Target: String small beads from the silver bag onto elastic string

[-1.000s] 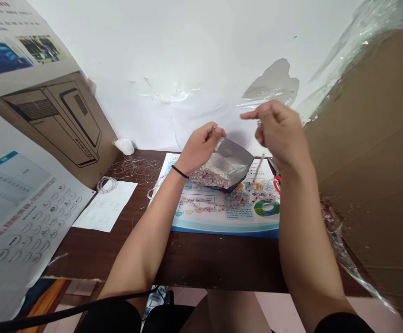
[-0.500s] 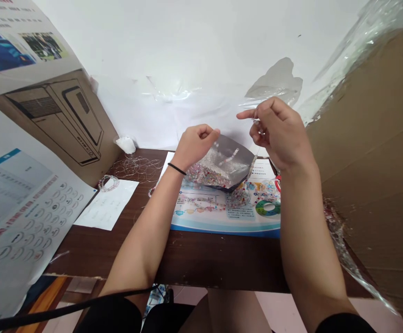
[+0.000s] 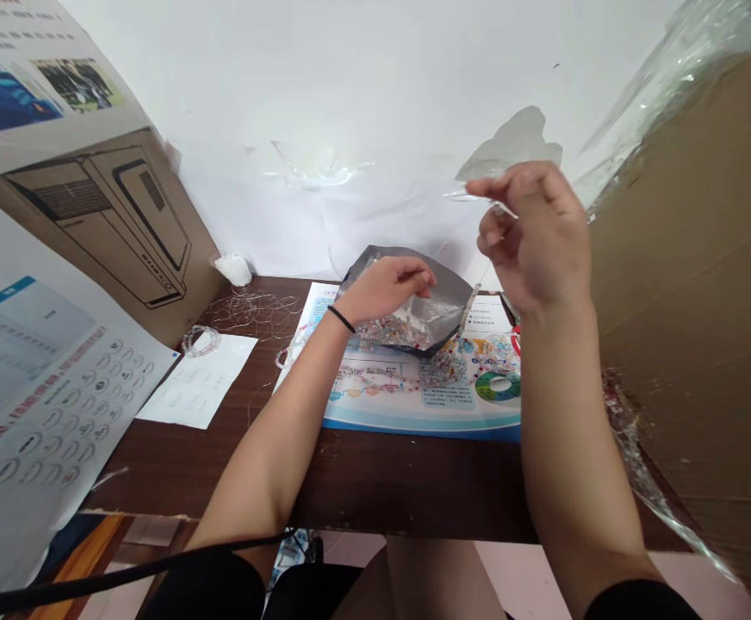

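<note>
Though crinkled, grey foil pouch [image 3: 443, 293]

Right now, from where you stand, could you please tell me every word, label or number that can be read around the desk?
Printed bead chart: small print, too small to read.
Grey-blue poster: rows of print, too blurred to read.
Leaflet at top left: lines of print, too blurred.
White sheet: faint marks, unreadable.

Silver-grey on pink speckle

From my end I see a silver-grey foil pouch [image 3: 418, 288] holding pink-and-white speckled beads [image 3: 392, 331] (tiny from here), over a blue-edged printed mat [image 3: 414, 419].
</note>
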The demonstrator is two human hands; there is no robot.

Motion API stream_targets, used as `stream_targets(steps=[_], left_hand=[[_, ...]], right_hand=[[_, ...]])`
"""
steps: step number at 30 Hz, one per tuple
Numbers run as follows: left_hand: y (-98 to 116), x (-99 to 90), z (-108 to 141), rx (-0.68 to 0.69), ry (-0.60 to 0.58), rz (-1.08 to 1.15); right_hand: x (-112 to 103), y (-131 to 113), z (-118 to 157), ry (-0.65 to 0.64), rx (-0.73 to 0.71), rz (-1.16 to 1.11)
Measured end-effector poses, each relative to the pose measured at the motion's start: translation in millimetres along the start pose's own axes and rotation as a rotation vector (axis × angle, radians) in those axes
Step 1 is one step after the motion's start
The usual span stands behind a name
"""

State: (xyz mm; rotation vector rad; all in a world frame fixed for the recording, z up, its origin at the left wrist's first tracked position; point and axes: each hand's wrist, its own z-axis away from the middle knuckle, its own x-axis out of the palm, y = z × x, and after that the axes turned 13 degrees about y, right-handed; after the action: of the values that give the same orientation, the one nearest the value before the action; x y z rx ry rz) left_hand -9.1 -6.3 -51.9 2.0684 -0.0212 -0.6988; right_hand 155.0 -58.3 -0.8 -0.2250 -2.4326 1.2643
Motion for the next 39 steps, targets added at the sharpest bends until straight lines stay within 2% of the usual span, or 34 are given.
stream_targets(steps=[2, 4, 7, 9, 11, 14, 16, 20, 24, 26, 29, 32, 35, 39], left_hand=[[-6, 0.4, -1, -0.003, -0.001, -0.090], [-9, 0.9, -1, 0.010, 0.047, -0.170], [-6, 1.4, -2, 0.043, 0.229, -0.220], [2, 0.8, -2, 0.064, 0.366, -0.221], [10, -0.6, -2, 0.081, 0.459, -0.210], [21, -3.7, -1, 0.095, 0.523, -0.183], [26, -5.6, 0, 0.095, 0.546, -0.149], [31, -7.5, 2, 0.082, 0.527, -0.038], [29, -7.0, 2, 0.117, 0.436, 0.108], [27, -6.9, 2, 0.138, 0.379, 0.203], [24, -7.3, 2, 0.122, 0.306, 0.340], [25, -7.4, 3, 0.002, 0.254, 0.396], [25, -6.5, 3, -0.111, 0.226, 0.372], [17, -4.9, 2, -0.153, 0.208, 0.314]], right_hand=[[-3, -4, -3, 0.074, -0.044, -0.069], [-6, -5, -5, 0.143, -0.053, -0.091], [-7, 0, -8, 0.151, -0.002, -0.016], [-6, 6, -7, 0.068, 0.067, 0.099], [-3, 10, -4, -0.081, 0.160, 0.232], [-1, 12, 1, -0.298, 0.225, 0.357], [-1, 12, 3, -0.360, 0.207, 0.382], [-2, 12, 4, -0.424, 0.177, 0.387], [1, 13, 7, -0.529, 0.137, 0.396], [4, 13, 9, -0.541, 0.108, 0.396], [7, 12, 11, -0.501, 0.066, 0.399], [8, 10, 10, -0.422, 0.037, 0.400], [7, 10, 9, -0.353, 0.045, 0.388], [6, 10, 7, -0.282, 0.077, 0.369]])
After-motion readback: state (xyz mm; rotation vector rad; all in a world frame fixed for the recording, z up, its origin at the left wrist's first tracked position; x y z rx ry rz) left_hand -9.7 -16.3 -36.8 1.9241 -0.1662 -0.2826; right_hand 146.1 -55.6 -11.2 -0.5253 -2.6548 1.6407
